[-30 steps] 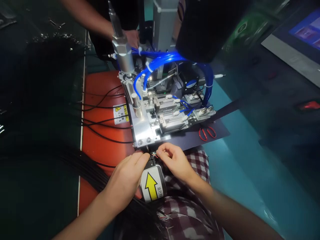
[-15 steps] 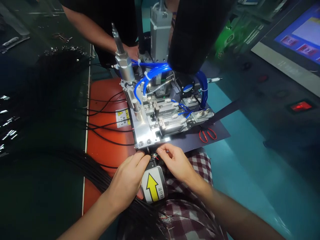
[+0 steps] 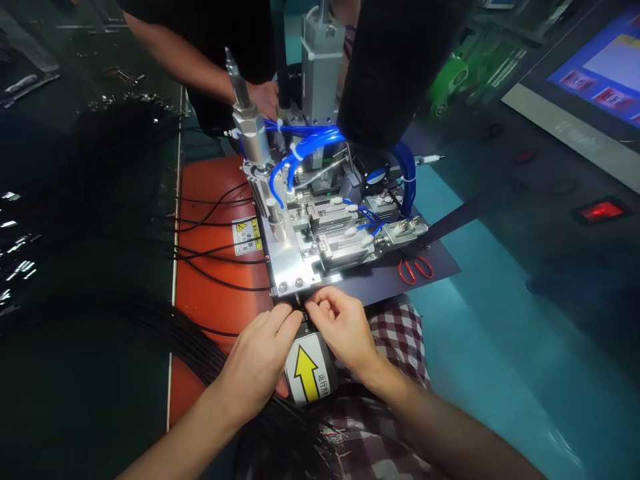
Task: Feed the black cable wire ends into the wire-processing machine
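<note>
**Midway through close fingertip work, no sure sign of completion**

Holding the left hand [image 3: 263, 360] and the right hand [image 3: 346, 328] almost tip to tip at the near edge of a bright silver metal machine with looping blue plastic tubes [image 3: 290, 263]. Taking those fingertips as the dial's centre: machine at twelve, white sign with a yellow arrow [image 3: 307, 370] at six.

On grip: fingers bent on both sides, thumbs drawn close to forefingers. Hiding whatever may lie between; cannot tell whether pinching a small piece or only pressing near the small black block [image 3: 307, 328] below.

On progress: judged as mid-step, with both hands placed and nothing visibly finished at the machine's edge. Between eight and nine, a thick bundle of thin black round cables [image 3: 195, 347], passing beneath the left wrist. Near six, over maroon-and-white checked cloth [image 3: 400, 333], pale and reddish bare wire ends [image 3: 334, 437]. Judging by that thickness, plenty apparently left to handle. Between ten and eleven, a dark heap with glinting tips [image 3: 130, 100]; cannot tell whether done or not yet begun.

Between two and three, red-handled scissors [image 3: 414, 275], lying apart from both hands. Just before twelve, beyond the machine, a co-worker's hand [image 3: 265, 97].
</note>
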`<state>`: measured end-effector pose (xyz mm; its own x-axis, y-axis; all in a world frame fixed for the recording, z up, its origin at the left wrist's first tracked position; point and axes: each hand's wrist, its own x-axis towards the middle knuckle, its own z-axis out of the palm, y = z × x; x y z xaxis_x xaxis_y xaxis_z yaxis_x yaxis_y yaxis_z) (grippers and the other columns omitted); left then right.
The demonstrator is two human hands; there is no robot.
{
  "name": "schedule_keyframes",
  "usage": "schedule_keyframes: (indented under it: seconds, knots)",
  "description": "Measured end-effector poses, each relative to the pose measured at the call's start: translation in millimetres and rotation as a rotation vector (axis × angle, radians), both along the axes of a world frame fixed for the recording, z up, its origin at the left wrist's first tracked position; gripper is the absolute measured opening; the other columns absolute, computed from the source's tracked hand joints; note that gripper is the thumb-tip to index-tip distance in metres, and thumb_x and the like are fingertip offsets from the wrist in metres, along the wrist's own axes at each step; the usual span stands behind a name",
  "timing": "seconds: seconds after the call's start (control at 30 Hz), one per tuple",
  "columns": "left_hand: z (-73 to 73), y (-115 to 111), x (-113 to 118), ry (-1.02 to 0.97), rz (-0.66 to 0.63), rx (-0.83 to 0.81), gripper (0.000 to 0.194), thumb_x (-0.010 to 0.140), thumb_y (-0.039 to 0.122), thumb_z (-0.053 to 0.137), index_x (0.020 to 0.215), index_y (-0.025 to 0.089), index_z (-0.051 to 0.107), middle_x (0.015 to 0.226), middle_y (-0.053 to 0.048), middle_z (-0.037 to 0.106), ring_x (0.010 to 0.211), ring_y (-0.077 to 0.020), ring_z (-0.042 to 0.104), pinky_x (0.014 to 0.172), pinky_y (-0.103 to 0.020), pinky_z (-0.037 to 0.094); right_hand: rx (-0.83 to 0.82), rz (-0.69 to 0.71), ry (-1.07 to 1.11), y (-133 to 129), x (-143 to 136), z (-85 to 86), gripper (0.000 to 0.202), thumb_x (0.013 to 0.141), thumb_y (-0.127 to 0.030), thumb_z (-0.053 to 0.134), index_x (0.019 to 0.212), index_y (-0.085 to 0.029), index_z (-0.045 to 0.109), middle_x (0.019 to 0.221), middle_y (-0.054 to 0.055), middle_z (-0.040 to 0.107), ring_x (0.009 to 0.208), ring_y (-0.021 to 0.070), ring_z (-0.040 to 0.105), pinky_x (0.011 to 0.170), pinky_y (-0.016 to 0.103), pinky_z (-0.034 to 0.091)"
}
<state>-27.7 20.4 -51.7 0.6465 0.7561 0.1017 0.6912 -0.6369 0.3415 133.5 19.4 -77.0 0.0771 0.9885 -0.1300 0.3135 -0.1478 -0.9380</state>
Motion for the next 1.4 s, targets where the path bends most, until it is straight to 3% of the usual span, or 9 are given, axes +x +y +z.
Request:
schedule_keyframes:
  seconds: [0.27, 0.67, 0.87, 0.97, 1.1, 1.2, 1.3, 1.4]
  knots:
    - [2.6, 0.2, 1.8, -0.033, 0.009, 0.003, 0.028, 0.086, 0.001, 0.035, 0.102, 0.011, 0.057, 0.091, -0.011, 0.059, 0.081, -0.0208, 0.058, 0.069, -0.033, 0.052, -0.133, -0.017, 0.321, 0.3, 7.9, -2.4, 0.014, 0.078, -0.030, 0.056, 0.071, -0.018, 0.055, 0.061, -0.003, 0.050, 0.053, 0.0117, 0.044, 0.048, 0.023, 0.035]
    - [5.4, 1.4, 4.3, -0.024, 0.021, 0.028, 0.025, 0.085, 0.002, 0.039, 0.094, 0.010, 0.060, 0.086, -0.010, 0.061, 0.074, -0.0218, 0.058, 0.063, -0.034, 0.052, -0.132, -0.006, 0.314, -0.1, 6.6, -0.4, 0.017, 0.080, -0.033, 0.057, 0.071, -0.018, 0.054, 0.058, -0.004, 0.046, 0.052, 0.0111, 0.040, 0.047, 0.023, 0.034]
    - [6.6, 1.2, 3.9, -0.012, 0.022, 0.034, 0.025, 0.086, 0.003, 0.039, 0.092, 0.012, 0.061, 0.085, -0.009, 0.062, 0.073, -0.0200, 0.058, 0.063, -0.031, 0.051, -0.206, -0.048, 0.363, -0.2, 4.7, -0.1, 0.018, 0.077, -0.033, 0.057, 0.068, -0.018, 0.054, 0.059, -0.003, 0.048, 0.053, 0.0115, 0.041, 0.048, 0.023, 0.036]
    - [6.0, 0.7, 2.8, -0.008, 0.006, 0.057, 0.025, 0.087, 0.005, 0.038, 0.092, 0.012, 0.061, 0.084, -0.009, 0.062, 0.072, -0.0196, 0.057, 0.062, -0.031, 0.050, -0.295, -0.089, 0.465, 1.4, 4.0, -0.3, 0.016, 0.074, -0.031, 0.059, 0.066, -0.018, 0.054, 0.056, -0.004, 0.046, 0.049, 0.0101, 0.038, 0.044, 0.022, 0.032]
    - [4.7, 1.9, 2.4, -0.004, -0.009, 0.087, 0.026, 0.088, 0.006, 0.037, 0.096, 0.011, 0.061, 0.082, -0.009, 0.061, 0.068, -0.0193, 0.056, 0.060, -0.031, 0.049, -0.460, -0.084, 0.642, 1.3, 8.9, -1.0, 0.021, 0.073, -0.030, 0.061, 0.059, -0.017, 0.051, 0.050, -0.007, 0.035, 0.043, 0.0066, 0.023, 0.039, 0.021, 0.017]
    - [4.9, 2.8, 2.3, 0.001, -0.018, 0.107, 0.025, 0.088, 0.007, 0.038, 0.100, 0.011, 0.060, 0.082, -0.009, 0.061, 0.065, -0.0196, 0.055, 0.057, -0.031, 0.048, -0.391, -0.134, 0.564, -5.6, 13.9, -1.3, 0.022, 0.074, -0.035, 0.062, 0.065, -0.016, 0.055, 0.051, -0.007, 0.036, 0.044, 0.0068, 0.024, 0.040, 0.021, 0.017]
    - [6.0, 2.6, 2.2, 0.002, -0.020, 0.108, 0.025, 0.088, 0.007, 0.038, 0.099, 0.010, 0.060, 0.082, -0.009, 0.061, 0.066, -0.0202, 0.055, 0.057, -0.032, 0.048, -0.325, -0.086, 0.420, -14.7, 13.3, -0.8, 0.023, 0.074, -0.037, 0.063, 0.071, -0.015, 0.059, 0.058, -0.003, 0.046, 0.049, 0.0091, 0.035, 0.044, 0.022, 0.027]
    - [6.7, 2.0, 2.4, 0.001, -0.011, 0.090, 0.024, 0.088, 0.008, 0.039, 0.096, 0.011, 0.061, 0.082, -0.009, 0.061, 0.067, -0.0200, 0.055, 0.059, -0.032, 0.049, -0.274, -0.053, 0.251, -18.8, 9.6, 1.4, 0.020, 0.076, -0.035, 0.062, 0.070, -0.016, 0.059, 0.058, -0.003, 0.046, 0.050, 0.0105, 0.037, 0.045, 0.023, 0.029]
